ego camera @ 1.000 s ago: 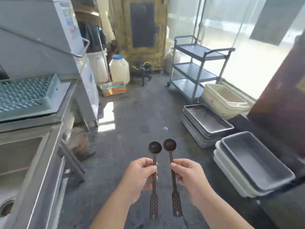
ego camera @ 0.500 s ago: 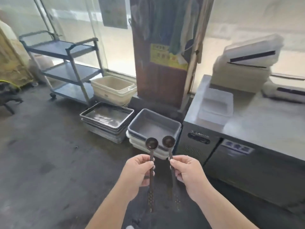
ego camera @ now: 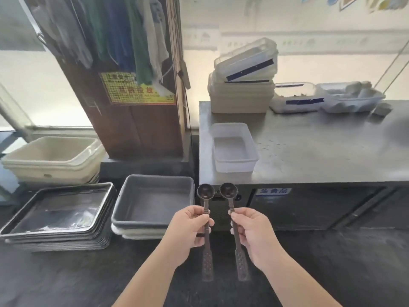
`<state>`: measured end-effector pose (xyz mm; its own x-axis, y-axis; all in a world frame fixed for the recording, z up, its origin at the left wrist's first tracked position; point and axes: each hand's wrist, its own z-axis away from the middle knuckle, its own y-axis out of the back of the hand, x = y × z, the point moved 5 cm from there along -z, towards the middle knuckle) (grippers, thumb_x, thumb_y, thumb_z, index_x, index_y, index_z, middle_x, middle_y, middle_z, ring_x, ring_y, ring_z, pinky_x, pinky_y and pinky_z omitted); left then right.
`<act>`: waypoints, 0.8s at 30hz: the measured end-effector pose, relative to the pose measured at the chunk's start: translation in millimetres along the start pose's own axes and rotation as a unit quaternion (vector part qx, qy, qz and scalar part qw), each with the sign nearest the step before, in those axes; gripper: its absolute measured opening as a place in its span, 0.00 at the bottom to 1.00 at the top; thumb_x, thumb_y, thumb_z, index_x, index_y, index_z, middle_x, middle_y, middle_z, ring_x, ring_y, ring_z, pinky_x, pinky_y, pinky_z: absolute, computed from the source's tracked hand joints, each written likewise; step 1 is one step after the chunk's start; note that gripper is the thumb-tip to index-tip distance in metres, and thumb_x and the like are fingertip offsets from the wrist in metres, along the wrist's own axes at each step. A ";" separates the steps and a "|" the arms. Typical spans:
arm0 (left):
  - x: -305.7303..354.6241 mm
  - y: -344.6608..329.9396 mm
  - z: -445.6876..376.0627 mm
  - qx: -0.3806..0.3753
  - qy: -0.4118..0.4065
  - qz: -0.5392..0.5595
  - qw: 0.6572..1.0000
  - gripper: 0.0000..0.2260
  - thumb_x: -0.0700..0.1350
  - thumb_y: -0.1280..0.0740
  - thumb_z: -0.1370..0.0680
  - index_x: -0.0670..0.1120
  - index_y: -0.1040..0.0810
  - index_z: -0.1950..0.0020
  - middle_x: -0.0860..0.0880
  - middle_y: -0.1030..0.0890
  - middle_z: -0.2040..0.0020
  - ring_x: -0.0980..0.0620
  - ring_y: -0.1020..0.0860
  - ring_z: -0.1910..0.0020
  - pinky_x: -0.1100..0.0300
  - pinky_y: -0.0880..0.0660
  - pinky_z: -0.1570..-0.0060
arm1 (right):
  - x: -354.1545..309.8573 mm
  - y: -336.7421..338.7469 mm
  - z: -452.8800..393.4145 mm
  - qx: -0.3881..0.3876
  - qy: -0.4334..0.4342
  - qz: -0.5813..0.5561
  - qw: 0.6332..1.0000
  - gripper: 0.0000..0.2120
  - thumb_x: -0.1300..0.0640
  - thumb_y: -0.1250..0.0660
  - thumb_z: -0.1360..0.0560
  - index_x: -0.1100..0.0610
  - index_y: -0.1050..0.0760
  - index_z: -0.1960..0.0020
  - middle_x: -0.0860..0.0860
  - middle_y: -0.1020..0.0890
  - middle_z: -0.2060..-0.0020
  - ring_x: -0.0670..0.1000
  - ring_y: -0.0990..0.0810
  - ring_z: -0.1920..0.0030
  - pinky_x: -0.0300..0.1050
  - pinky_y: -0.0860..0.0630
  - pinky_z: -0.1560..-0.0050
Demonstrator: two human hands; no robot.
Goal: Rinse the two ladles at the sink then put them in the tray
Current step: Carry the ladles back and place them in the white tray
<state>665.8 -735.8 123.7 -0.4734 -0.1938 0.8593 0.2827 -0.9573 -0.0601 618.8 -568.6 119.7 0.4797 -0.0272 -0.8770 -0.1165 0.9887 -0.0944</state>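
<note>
I hold two small dark ladles upright, bowls up, side by side in front of me. My left hand (ego camera: 190, 229) grips the handle of the left ladle (ego camera: 205, 192). My right hand (ego camera: 254, 231) grips the handle of the right ladle (ego camera: 229, 191). Both handles have perforated flat ends hanging below my fists. A clear plastic tray (ego camera: 252, 160) sits on the steel counter (ego camera: 321, 147) just beyond the ladles. No sink is in view.
A dark grey tub (ego camera: 124, 209) on stacked tubs sits on the floor left of the ladles. Stacked metal trays (ego camera: 28, 233) and cream bins (ego camera: 20, 162) lie further left. Stacked white containers (ego camera: 241, 100) and lidded boxes (ego camera: 296, 103) stand at the counter's back. A brown pillar (ego camera: 137, 129) with hanging cloths rises behind.
My view has swung right from the sink side, past the cart, to face the steel counter. Both hands keep holding the ladles upright the same way.
</note>
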 end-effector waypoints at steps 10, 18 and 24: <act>43.1 -18.4 -129.3 -0.039 0.028 0.019 0.999 0.05 0.42 0.33 0.21 0.45 0.19 0.48 0.44 0.14 0.60 0.51 0.19 0.64 0.58 0.23 0.66 | -38.6 8.9 -116.7 0.029 -0.043 -0.062 0.997 0.03 0.63 0.33 0.23 0.59 0.20 0.52 0.55 0.20 0.73 0.54 0.17 0.73 0.39 0.24 0.77; 94.9 -75.1 -277.6 -0.006 0.046 0.154 0.987 0.06 0.40 0.32 0.23 0.42 0.17 0.48 0.44 0.18 0.62 0.52 0.20 0.67 0.60 0.22 0.68 | -96.7 34.6 -287.0 0.012 -0.073 -0.103 0.992 0.10 0.57 0.37 0.21 0.61 0.19 0.52 0.52 0.20 0.72 0.49 0.24 0.76 0.38 0.27 0.78; 123.5 -106.0 -368.7 0.038 0.064 0.203 0.976 0.04 0.39 0.31 0.24 0.40 0.20 0.50 0.49 0.20 0.68 0.54 0.22 0.69 0.62 0.23 0.67 | -128.7 45.7 -394.7 0.024 -0.118 -0.081 0.989 0.04 0.61 0.35 0.23 0.60 0.22 0.53 0.51 0.22 0.70 0.46 0.26 0.76 0.36 0.29 0.79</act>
<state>269.7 -737.3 48.9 -0.4087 -0.5847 0.7008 0.5284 -0.7776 -0.3408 208.5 -578.1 42.3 0.6790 -0.1565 -0.7172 0.0177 0.9802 -0.1971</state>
